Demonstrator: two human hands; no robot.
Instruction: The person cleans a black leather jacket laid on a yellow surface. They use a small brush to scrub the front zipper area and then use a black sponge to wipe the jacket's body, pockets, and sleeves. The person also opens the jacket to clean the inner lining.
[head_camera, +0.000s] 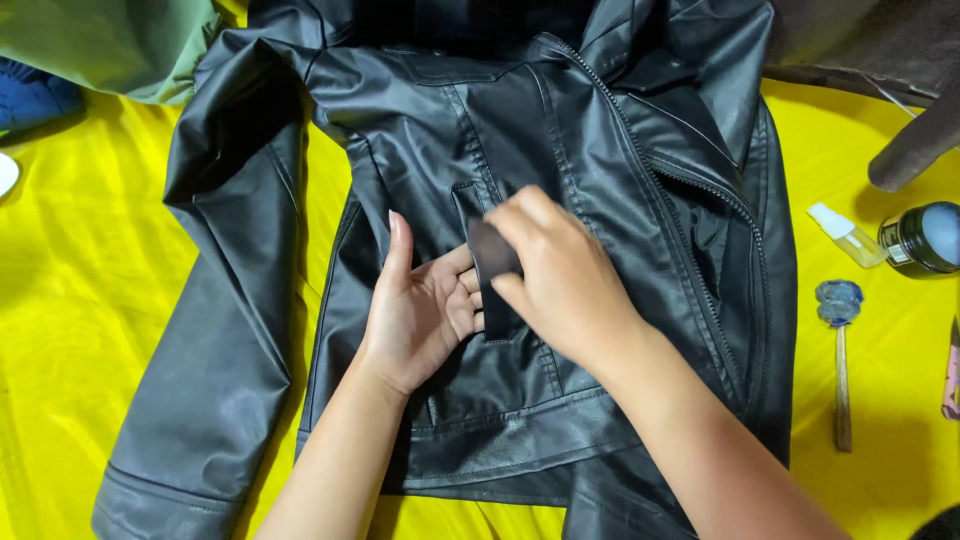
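We count one black leather jacket (560, 150), one small dark patch (493, 255) and one yellow cloth (80, 320) under everything. We see two hands: one left hand (420, 310) and one right hand (560, 280). Off to the side we count one small clear bottle (845, 233), one dark jar (925, 238) and one wooden-handled tool (840, 350).

jacket (560, 130) on sheet (80, 300) | brush (840, 340), jar (925, 238) right of jacket
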